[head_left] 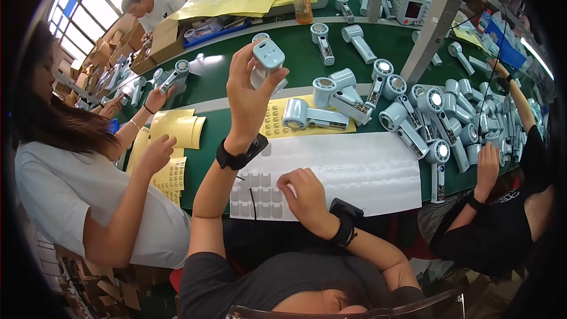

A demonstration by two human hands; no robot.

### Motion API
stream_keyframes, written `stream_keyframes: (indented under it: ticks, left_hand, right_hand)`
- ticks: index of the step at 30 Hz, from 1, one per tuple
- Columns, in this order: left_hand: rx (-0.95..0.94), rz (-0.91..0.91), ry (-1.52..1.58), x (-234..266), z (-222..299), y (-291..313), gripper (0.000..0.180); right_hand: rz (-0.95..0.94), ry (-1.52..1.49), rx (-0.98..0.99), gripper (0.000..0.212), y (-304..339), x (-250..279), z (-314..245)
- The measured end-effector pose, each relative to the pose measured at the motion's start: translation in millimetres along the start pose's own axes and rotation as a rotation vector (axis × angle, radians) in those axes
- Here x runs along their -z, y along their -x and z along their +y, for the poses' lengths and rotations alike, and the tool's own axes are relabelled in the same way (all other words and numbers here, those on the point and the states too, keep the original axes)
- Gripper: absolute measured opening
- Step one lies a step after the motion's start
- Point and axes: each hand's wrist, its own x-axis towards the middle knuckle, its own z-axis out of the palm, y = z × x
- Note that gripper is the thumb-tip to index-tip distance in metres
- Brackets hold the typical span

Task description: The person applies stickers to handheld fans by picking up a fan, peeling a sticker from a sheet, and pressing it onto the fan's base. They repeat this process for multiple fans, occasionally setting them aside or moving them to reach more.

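Raised over the table, my left hand (245, 85) grips a light blue handheld fan (269, 55), with one end of it turned up toward me. My right hand (307, 199) rests low over a white backing sheet (372, 168), thumb and fingertips pinched together. Whether anything is between those fingertips is too small to tell. Beside them, rows of grey rounded stickers (255, 194) cover the sheet's left part; the rest of it has no stickers. Just beyond the sheet, several light blue fans (323, 119) lie on a yellow sticker sheet (277, 124).
A heap of fans (455, 112) fills the table's right side, where a co-worker's hand (488, 165) reaches in. Another co-worker (94, 183) sits close on my left by yellow sheets (177, 130). A metal post (434, 29) and an orange bottle (301, 0) stand farther back.
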Motion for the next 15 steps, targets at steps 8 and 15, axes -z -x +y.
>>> stream_keyframes:
  ticks: [8,15]
  left_hand:
    - [-0.044,-0.002,-0.050,-16,5,3,0.056]
    - [-0.240,-0.179,-0.227,-20,1,16,0.059]
  right_hand:
    - [-0.160,0.296,0.071,0.020,13,-1,-1]
    - [-0.073,-0.130,-0.071,0.016,3,6,1]
